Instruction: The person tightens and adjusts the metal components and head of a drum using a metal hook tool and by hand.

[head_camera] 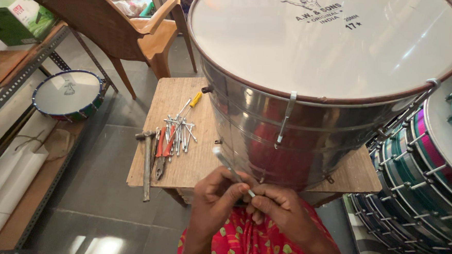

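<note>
Nearest the camera, above a red patterned cloth, the left hand and right hand are close together, both pinching a thin metal rod angled up to the left. Just beyond them sits a wooden tabletop; pliers, a hammer and loose rods lie beyond the left hand. A large steel drum stands beyond the right hand.

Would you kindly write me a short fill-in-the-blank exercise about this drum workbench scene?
1. Both hands, left hand and right hand, hold a thin metal ____.
2. The large steel drum rests on a ____ board.
3. The red-handled pliers lie beside a ____ with a metal head.
4. The yellow-handled screwdriver lies ____ of the drum.

Missing words: rod; wooden; hammer; left
</note>
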